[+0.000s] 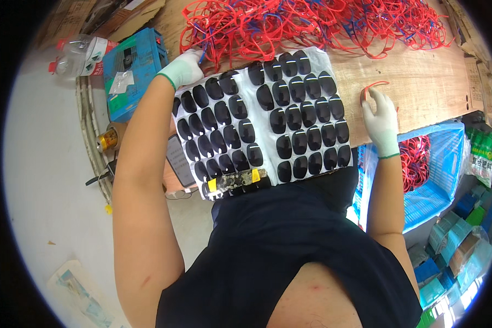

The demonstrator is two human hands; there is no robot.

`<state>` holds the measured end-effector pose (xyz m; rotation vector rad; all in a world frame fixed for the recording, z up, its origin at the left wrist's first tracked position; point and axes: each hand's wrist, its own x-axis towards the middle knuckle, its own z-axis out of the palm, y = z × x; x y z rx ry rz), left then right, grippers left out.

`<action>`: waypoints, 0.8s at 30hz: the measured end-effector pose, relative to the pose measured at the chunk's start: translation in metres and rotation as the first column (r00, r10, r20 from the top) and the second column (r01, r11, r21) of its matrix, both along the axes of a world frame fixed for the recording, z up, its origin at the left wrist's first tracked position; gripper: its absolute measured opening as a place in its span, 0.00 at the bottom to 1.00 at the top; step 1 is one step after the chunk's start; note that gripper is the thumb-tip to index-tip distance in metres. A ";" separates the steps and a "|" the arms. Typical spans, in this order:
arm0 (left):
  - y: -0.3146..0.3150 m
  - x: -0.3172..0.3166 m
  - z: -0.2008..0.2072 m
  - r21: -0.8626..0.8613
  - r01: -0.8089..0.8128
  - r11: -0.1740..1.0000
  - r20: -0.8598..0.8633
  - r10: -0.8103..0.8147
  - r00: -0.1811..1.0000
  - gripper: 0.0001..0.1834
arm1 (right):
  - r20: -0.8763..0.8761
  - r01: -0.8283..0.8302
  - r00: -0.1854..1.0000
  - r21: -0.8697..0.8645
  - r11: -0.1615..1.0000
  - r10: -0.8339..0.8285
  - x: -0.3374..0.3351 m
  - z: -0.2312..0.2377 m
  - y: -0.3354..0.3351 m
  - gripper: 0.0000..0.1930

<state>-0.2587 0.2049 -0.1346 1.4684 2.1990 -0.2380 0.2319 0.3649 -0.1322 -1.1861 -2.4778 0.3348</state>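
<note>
My left hand (185, 68), in a white glove with a green cuff, is at the left edge of a heap of red and blue glasses frames (268, 27). Its fingers are bunched on a frame there, beside a blue temple; the fingertips are partly hidden. My right hand (381, 117), gloved the same way, is over the bare wood on the right, fingers closed on a red glasses frame (375, 84). Between my hands, a white-covered board (251, 101) bears rows of dark sunglass lenses (294, 87). A strip with yellow tape (235, 180) crosses its lower left part.
A blue machine box (131, 71) and plastic bottles (79, 54) are at the left. A phone-like panel (179, 161) lies beside the board, with a yellow can (106, 140) farther left. Below my right forearm, a blue crate (443, 175) contains more red frames.
</note>
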 end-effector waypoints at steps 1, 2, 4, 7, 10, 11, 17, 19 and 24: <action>-0.002 -0.004 -0.004 0.021 0.022 1.000 -0.008 -0.022 1.000 0.35 | -0.093 -0.038 0.995 -0.042 0.998 0.034 -0.020 0.008 0.000 0.15; -0.002 -0.008 -0.009 0.040 0.049 0.998 -0.016 -0.049 0.999 0.35 | -0.185 -0.075 0.981 -0.082 0.994 0.059 -0.043 0.020 -0.002 0.15; -0.001 -0.010 -0.016 0.058 0.152 0.987 -0.086 -0.147 0.985 0.34 | -0.230 -0.223 0.952 -0.079 0.972 0.199 -0.095 0.045 -0.008 0.14; 0.019 0.015 0.027 -0.181 0.104 0.978 -0.130 -0.129 0.983 0.34 | -0.009 -0.243 0.970 -0.089 0.966 0.244 -0.149 0.053 -0.012 0.17; 0.016 0.027 0.051 -0.205 0.063 0.977 -0.166 -0.098 0.981 0.26 | 0.209 -0.195 0.956 -0.066 0.979 0.205 -0.169 0.050 -0.009 0.19; 0.014 0.028 0.058 -0.224 0.065 0.972 -0.160 -0.103 0.982 0.25 | 0.245 -0.195 0.946 -0.086 0.977 0.210 -0.173 0.054 -0.007 0.19; -0.034 0.023 0.098 0.288 0.449 0.846 -0.336 -0.350 0.874 0.09 | 0.010 -0.211 0.977 0.000 0.977 0.211 -0.165 0.049 -0.012 0.15; -0.058 0.037 0.118 0.472 0.470 0.746 -0.346 -0.334 0.877 0.07 | -0.149 -0.148 0.981 -0.186 0.971 0.121 -0.158 0.056 -0.024 0.11; -0.123 0.142 0.178 0.578 0.008 0.816 0.225 -0.169 0.959 0.07 | -0.581 -0.376 0.797 -0.262 0.889 0.166 -0.101 0.089 -0.087 0.16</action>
